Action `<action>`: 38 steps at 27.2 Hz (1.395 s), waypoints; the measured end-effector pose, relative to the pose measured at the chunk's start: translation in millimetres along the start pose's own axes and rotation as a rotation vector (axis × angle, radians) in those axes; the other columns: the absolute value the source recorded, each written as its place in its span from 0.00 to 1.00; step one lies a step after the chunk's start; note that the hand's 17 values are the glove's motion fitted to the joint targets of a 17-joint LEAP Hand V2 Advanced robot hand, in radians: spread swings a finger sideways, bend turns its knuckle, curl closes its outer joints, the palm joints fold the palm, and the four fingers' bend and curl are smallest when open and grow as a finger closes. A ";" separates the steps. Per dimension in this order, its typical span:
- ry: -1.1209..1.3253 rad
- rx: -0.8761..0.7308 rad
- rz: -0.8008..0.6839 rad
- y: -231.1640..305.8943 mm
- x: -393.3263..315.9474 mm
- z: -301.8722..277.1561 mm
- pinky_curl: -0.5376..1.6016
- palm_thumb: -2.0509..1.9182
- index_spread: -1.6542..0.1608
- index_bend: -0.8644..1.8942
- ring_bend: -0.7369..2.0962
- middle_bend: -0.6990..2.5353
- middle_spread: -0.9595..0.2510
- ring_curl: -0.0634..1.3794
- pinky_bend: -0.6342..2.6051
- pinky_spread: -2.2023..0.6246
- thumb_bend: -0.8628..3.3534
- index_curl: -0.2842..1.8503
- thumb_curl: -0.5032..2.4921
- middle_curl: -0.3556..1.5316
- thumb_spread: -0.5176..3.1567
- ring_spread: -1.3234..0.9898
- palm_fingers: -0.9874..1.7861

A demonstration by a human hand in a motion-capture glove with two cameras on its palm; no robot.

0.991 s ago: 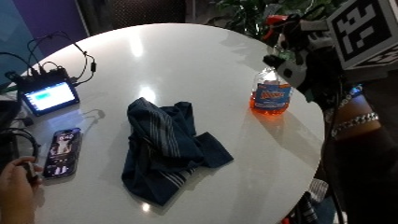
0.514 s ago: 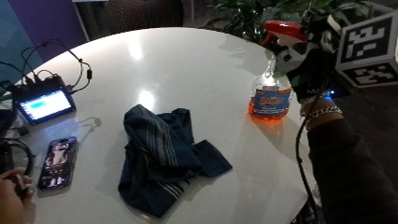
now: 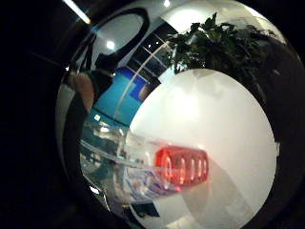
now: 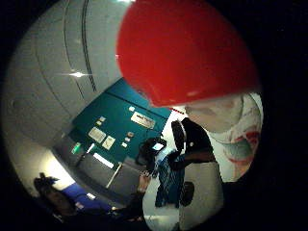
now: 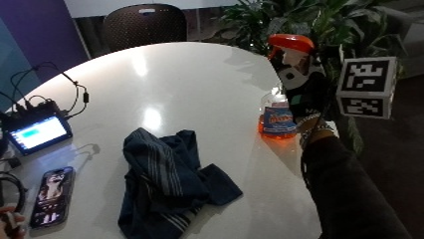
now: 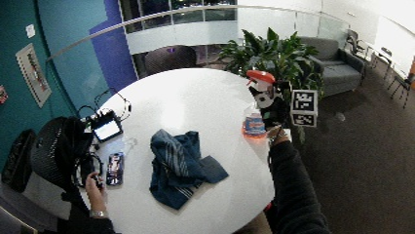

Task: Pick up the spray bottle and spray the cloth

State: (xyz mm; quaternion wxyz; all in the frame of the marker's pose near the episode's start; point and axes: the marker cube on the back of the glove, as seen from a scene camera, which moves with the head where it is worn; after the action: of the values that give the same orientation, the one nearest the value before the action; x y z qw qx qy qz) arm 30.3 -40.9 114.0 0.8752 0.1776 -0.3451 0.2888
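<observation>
- Gloved right hand point(image 5: 306, 92): wrapped round neck of clear, red-capped spray bottle point(image 5: 281, 102) standing on white round table point(image 5: 199, 89).
- Step: pickup; next, lift, aim at crumpled dark-blue striped cloth point(image 5: 165, 181).

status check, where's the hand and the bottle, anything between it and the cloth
Gloved right hand gripping the spray bottle near the table edge. Cloth crumpled mid-table, untouched. Bare tabletop between them.

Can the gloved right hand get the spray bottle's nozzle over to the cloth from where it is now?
Probably yes: the right hand is at the spray bottle, and only bare table shows between it and the cloth.
</observation>
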 end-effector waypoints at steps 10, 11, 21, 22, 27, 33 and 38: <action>0.129 0.276 -0.178 5.0 -13.2 -2.1 0.42 0.73 0.74 0.35 0.49 0.34 0.60 0.33 0.33 0.72 0.20 0.25 0.31 0.42 0.39 0.49 0.84; 0.148 0.295 -0.189 5.2 -13.2 -5.1 0.43 0.73 0.74 0.35 0.50 0.34 0.60 0.34 0.34 0.70 0.20 0.25 0.31 0.42 0.39 0.49 0.85; 0.294 0.393 -0.254 13.5 -4.7 -32.0 0.44 0.72 0.75 0.36 0.53 0.36 0.59 0.36 0.35 0.67 0.20 0.26 0.32 0.44 0.39 0.48 0.85; 0.299 0.383 -0.262 13.9 -5.2 -31.3 0.44 0.71 0.75 0.37 0.53 0.37 0.59 0.36 0.35 0.66 0.20 0.27 0.32 0.44 0.39 0.48 0.85; 0.312 0.301 -0.358 14.9 -15.9 -26.7 0.44 0.71 0.75 0.37 0.54 0.38 0.60 0.36 0.36 0.66 0.20 0.28 0.32 0.45 0.43 0.48 0.86; 0.402 0.190 -0.658 2.8 -70.2 -21.2 0.44 0.70 0.75 0.37 0.54 0.39 0.60 0.36 0.36 0.66 0.20 0.29 0.32 0.46 0.45 0.48 0.86; 0.584 0.019 -0.944 -5.1 -110.0 -9.6 0.44 0.70 0.75 0.37 0.55 0.40 0.61 0.37 0.36 0.66 0.20 0.30 0.32 0.47 0.46 0.48 0.86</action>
State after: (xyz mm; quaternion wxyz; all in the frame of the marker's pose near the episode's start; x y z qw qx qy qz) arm -27.1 -82.1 29.0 0.9673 0.2334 0.0313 -0.0942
